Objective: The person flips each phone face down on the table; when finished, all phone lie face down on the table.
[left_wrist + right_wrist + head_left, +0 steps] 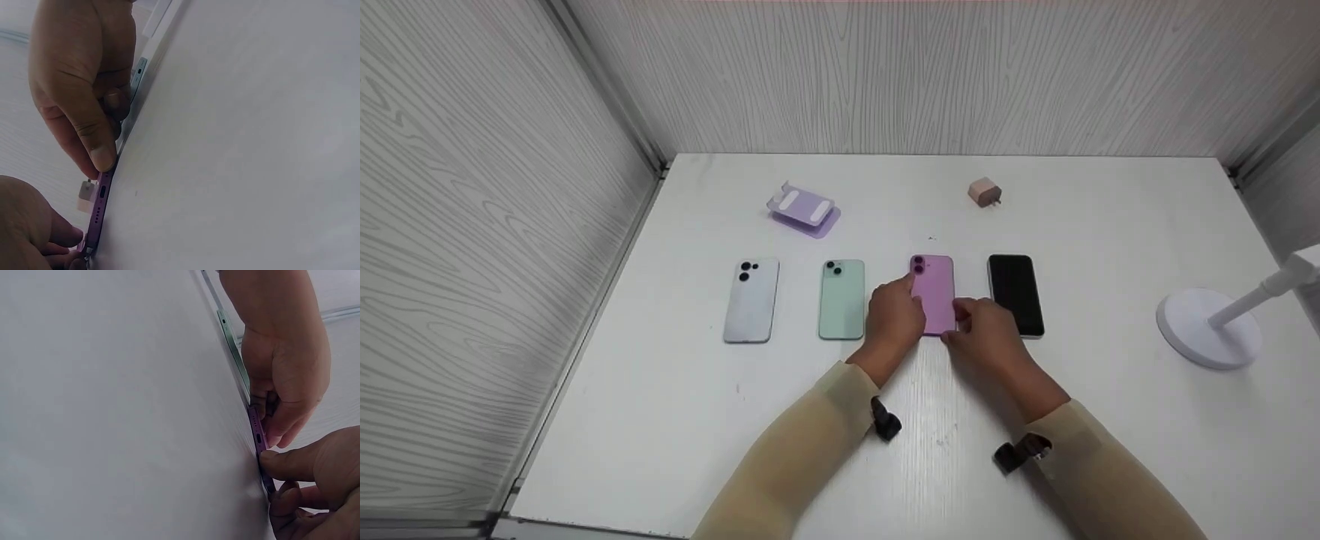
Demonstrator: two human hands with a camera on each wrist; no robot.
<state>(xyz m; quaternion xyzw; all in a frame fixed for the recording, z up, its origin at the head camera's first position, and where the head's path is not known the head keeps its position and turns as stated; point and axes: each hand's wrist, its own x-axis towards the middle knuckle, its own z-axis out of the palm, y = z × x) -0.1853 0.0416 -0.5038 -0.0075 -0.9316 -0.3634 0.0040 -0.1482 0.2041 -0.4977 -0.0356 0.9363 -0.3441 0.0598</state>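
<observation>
A pink phone (936,296) lies back up on the white table, its two camera lenses at the far left corner. My left hand (894,311) holds it along the left edge, fingers bent, with the thumb over its near left part. On the opposite side, my right hand (986,334) pinches the near right corner, thumb at the bottom edge and curled fingers beside the right edge. The right wrist view shows the pink phone's bottom edge (259,437) with its port, low over the table between both hands. A green phone (841,300) lies just left of my left hand.
A white phone (751,301) is at the left of the row, and a black-screened phone (1016,295) lies close by my right hand. Farther back are a purple folding stand (808,206) and a charger plug (984,192). A white round-based stand (1207,330) occupies the right side.
</observation>
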